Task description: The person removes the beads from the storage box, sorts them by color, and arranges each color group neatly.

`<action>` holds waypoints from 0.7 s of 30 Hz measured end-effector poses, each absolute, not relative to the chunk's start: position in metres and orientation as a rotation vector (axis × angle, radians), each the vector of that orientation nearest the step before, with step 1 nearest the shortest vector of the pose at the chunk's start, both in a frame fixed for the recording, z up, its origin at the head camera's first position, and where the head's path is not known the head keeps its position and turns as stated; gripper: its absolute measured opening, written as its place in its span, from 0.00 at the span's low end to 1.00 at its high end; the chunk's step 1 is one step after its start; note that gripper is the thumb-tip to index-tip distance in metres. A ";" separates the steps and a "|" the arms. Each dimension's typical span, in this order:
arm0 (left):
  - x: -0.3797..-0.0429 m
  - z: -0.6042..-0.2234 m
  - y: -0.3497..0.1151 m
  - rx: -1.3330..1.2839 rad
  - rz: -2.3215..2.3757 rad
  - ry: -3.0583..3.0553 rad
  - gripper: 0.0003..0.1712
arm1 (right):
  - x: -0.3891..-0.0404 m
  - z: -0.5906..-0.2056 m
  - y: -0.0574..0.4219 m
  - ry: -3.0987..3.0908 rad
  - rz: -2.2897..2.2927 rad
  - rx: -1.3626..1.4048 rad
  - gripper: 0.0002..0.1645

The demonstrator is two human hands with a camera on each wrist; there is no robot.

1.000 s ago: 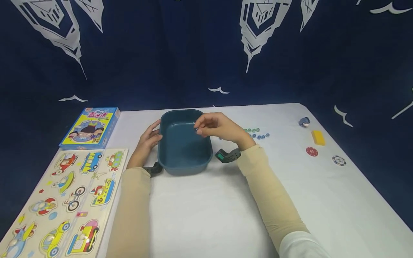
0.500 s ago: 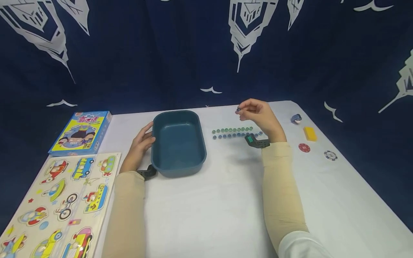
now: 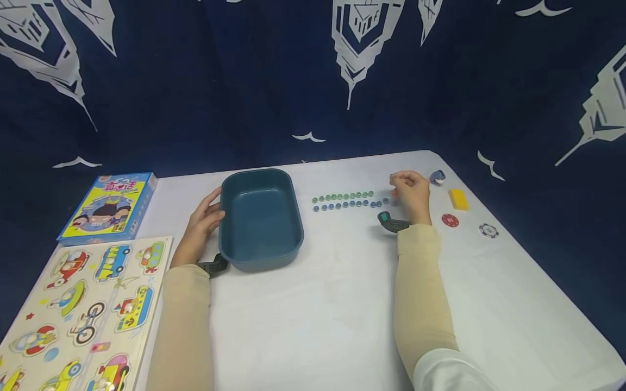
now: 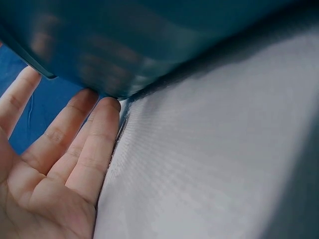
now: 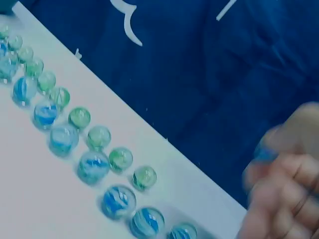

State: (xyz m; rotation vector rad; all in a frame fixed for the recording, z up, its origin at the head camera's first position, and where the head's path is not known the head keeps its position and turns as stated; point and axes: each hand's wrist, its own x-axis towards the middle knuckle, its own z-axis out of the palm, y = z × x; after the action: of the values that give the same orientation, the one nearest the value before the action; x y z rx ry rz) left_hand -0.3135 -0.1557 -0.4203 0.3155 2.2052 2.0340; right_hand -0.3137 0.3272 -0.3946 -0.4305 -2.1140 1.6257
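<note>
A blue-green rectangular bin (image 3: 261,231) stands on the white tabletop. My left hand (image 3: 196,231) rests against its left side; in the left wrist view the straight fingers (image 4: 94,149) touch the wall. To the right of the bin lie a row of green marbles (image 3: 346,196) and, nearer me, a row of blue marbles (image 3: 345,205). My right hand (image 3: 413,196) is raised at the right end of these rows. In the right wrist view its blurred fingertips pinch a blue marble (image 5: 264,152), partly hidden by the fingers.
At right lie a small blue figure (image 3: 437,177), a yellow block (image 3: 458,199), a red chip (image 3: 450,220) and a black-and-white chip (image 3: 488,231). A card-game box (image 3: 110,209) and a vehicle puzzle board (image 3: 88,304) occupy the left. A dark blue curtain (image 3: 220,108) hangs behind.
My right hand has moved right with the marble, from above the bin to the right end of the marble rows. The left hand stays at the bin. The head view has shifted slightly.
</note>
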 end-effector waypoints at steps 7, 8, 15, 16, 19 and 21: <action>-0.313 -0.422 -0.155 0.308 2.037 2.217 0.38 | -0.303 -0.401 0.329 -2.350 1.570 -0.778 0.21; -0.313 -0.421 -0.155 0.309 2.038 2.216 0.38 | -0.302 -0.401 0.330 -2.356 1.581 -0.804 0.21; -0.314 -0.421 -0.156 0.284 2.037 2.203 0.39 | -0.298 -0.400 0.335 -2.414 1.647 -0.838 0.22; -0.314 -0.421 -0.156 0.283 2.034 2.208 0.39 | -0.297 -0.399 0.336 -2.424 1.657 -0.822 0.22; -0.314 -0.422 -0.156 0.284 2.030 2.222 0.38 | -0.297 -0.399 0.338 -2.430 1.696 -0.780 0.21; -0.314 -0.423 -0.155 0.292 2.032 2.226 0.38 | -0.297 -0.398 0.339 -2.433 1.700 -0.780 0.19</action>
State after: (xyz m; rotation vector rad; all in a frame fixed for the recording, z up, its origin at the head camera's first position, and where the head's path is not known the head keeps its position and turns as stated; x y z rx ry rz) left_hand -0.3142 -0.1549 -0.4226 0.2922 2.2259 2.0319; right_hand -0.2967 0.3391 -0.3983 -0.7798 -2.4335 1.6996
